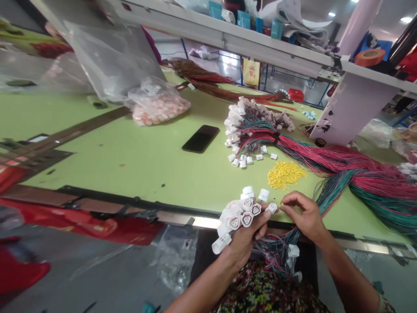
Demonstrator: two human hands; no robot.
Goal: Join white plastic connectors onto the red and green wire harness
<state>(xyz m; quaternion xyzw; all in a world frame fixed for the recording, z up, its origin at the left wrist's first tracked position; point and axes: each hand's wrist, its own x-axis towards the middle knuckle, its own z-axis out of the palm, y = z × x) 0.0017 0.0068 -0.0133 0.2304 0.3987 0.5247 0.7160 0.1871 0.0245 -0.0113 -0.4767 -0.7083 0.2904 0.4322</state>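
My left hand point(249, 237) is closed around a bunch of wires with white plug connectors point(240, 213) fanned out above it. Between its thumb and fingers, one white connector point(271, 208) points to the right. Close beside that connector, my right hand point(304, 215) pinches a tiny yellow piece point(282, 204) between thumb and forefinger. Just beyond lies a heap of small yellow pieces point(286, 174) on the green tabletop point(156, 161). The held wires point(276, 250) hang down over my lap, with further white connectors among them.
A large bundle of red and green wires point(345, 163) with white connectors crosses the table on the right. A black phone point(200, 138) lies mid-table. Behind it sits a clear bag of orange-and-white parts point(159, 106). A shelf point(228, 37) runs above the back, on a pale support point(355, 104).
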